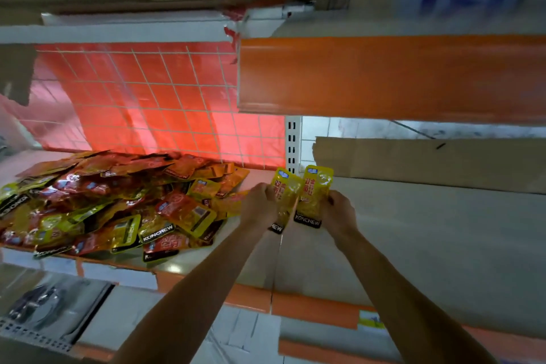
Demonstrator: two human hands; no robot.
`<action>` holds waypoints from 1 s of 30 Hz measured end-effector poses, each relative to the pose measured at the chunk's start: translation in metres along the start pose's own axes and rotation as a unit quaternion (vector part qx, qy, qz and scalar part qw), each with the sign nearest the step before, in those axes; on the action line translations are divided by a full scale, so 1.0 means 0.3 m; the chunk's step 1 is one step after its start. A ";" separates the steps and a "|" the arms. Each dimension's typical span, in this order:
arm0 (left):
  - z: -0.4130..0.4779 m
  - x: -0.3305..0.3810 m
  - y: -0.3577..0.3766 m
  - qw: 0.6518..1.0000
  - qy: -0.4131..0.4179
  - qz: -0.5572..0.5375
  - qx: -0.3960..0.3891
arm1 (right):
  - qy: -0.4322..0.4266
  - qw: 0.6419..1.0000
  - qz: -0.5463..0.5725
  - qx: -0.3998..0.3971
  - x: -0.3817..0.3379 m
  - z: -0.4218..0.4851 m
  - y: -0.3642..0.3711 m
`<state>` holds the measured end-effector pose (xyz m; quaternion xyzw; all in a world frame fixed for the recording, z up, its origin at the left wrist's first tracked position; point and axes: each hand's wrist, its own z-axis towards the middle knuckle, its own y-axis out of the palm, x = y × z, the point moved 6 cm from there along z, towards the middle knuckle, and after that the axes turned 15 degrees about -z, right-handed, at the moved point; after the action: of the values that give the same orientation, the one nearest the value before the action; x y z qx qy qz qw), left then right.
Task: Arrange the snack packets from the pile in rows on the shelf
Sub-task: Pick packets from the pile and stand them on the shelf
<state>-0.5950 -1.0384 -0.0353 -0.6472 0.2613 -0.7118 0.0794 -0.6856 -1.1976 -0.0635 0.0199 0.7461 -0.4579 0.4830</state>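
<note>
Left hand [260, 202] grips one flat glossy yellow packet [284, 195]; right hand [339, 211] grips another [314, 193]; crinkled foil pile [112, 204] lies left of both.

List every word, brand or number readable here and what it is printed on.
"KONCHEW": black band of the yellow packet held by the right hand.
"HEW": half-hidden band of the second packet held by the left hand.
"KONCHEW": band of a pile packet.
Red characters on the packets and the shelf-edge tag: too blurred to read.
</note>
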 end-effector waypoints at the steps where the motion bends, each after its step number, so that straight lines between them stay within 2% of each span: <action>1: 0.005 -0.007 0.038 0.999 -0.023 -0.044 -0.005 | 0.004 1.000 0.000 0.008 0.022 0.009 -0.033; 5: -0.006 -0.014 0.180 0.983 -0.109 -0.146 -0.040 | 0.028 0.999 -0.007 0.028 0.112 0.035 -0.140; 11: -0.035 0.029 0.325 0.963 -0.154 -0.216 -0.052 | 0.049 0.998 -0.009 0.040 0.215 0.084 -0.255; 15: -0.042 0.036 0.401 0.945 -0.190 -0.255 -0.070 | 0.072 0.997 -0.015 0.021 0.254 0.130 -0.305; 20: -0.049 0.067 0.420 0.956 -0.159 -0.234 -0.074 | 0.077 0.996 -0.035 -0.035 0.250 0.165 -0.314; 24: -0.047 0.087 0.414 0.974 -0.114 -0.170 -0.093 | 0.035 0.997 -0.061 -0.033 0.218 0.177 -0.303; 30: -0.037 0.100 0.421 0.985 -0.050 -0.101 -0.128 | -0.043 0.976 -0.214 -0.023 0.168 0.188 -0.296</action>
<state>-0.6386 -1.1564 -0.0692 -0.7095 0.2793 -0.6439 -0.0632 -0.7146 -1.3096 -0.0483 -0.1708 0.7219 -0.5340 0.4057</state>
